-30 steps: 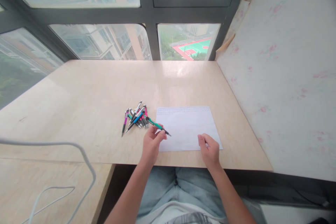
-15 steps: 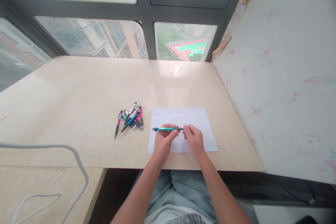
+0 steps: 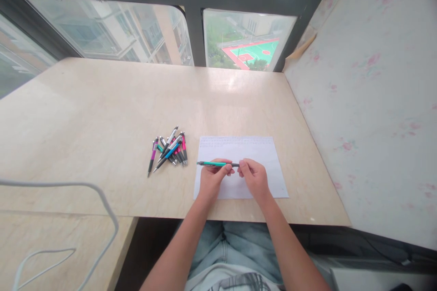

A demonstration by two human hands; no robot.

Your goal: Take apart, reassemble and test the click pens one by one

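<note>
A teal ballpoint pen (image 3: 212,164) with a dark grip lies level across both my hands, above a white sheet of paper (image 3: 254,148). My left hand (image 3: 212,179) is closed around the pen's barrel, thumb on the near side. The fingers of my right hand (image 3: 253,175) pinch the pen's right end and hide its tip. Rows of small handwriting run along the top of the sheet. To the left, a pile of pens (image 3: 170,150) in blue, pink, white and green rests on the table, with a purple pen (image 3: 153,157) at its left side.
The pale table (image 3: 112,113) reaches back to the dark window frame (image 3: 194,22). A flower-patterned wall (image 3: 358,109) borders it on the right. A grey-white cable (image 3: 102,204) loops across the lower left corner. My legs are below the front edge.
The camera view has tilted down a little, so the window sits higher. Both hands still hold the teal pen in nearly the same place over the paper.
</note>
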